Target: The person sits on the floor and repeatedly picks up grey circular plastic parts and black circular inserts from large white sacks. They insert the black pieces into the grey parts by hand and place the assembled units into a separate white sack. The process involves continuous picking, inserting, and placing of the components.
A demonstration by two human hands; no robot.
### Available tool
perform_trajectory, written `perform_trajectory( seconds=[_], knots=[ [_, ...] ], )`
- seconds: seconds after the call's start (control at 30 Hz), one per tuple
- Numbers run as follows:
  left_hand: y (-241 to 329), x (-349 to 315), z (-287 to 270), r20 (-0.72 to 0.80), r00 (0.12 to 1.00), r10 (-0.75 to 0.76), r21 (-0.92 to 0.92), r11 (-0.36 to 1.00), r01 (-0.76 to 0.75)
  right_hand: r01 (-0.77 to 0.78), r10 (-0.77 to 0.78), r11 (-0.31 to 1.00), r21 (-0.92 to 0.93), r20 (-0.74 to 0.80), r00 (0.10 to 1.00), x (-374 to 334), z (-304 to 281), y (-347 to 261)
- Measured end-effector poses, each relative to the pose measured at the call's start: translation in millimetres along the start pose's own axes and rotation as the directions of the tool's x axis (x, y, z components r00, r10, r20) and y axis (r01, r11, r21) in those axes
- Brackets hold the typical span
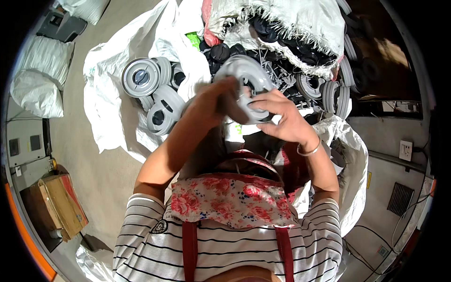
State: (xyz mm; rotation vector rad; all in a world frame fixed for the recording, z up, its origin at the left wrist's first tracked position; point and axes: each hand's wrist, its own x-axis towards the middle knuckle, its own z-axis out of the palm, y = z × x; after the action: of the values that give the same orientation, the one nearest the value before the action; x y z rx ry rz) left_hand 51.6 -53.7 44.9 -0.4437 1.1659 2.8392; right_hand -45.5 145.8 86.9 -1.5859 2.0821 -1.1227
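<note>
In front of me a round grey plastic part [245,66] with a hole in its middle is held up at a tilt. My right hand [284,115] grips its near right edge, with fingers reaching over the rim toward the hole. My left hand [218,96] is at the part's left side, smeared by motion; its fingers cannot be made out. Beneath and beyond lie black round plastic pieces [220,52] and a heap of small grey pronged pieces [278,70]. Similar grey round parts with black centres [141,77] rest on the white sack at the left.
A white woven sack [110,84] spreads at left; another frayed sack [291,23] holds black pieces at the back. More grey rings [331,96] stand at right, near an open white bag [354,155]. A cardboard box [61,204] and full sacks [44,61] stand far left.
</note>
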Motion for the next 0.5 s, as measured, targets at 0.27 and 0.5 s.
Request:
perform_trajectory(
  seconds=[0.27,0.5],
  knots=[
    [26,-24,-26,-0.231,0.969,0.086,0.026,0.996,-0.082,-0.29,0.345,0.597,-0.748,-0.087,0.935,-15,52,210],
    [24,-33,-63,-0.038,0.85,0.525,0.95,0.282,-0.132,-0.19,0.319,0.531,-0.826,-0.013,0.948,-2,65,225]
  ],
)
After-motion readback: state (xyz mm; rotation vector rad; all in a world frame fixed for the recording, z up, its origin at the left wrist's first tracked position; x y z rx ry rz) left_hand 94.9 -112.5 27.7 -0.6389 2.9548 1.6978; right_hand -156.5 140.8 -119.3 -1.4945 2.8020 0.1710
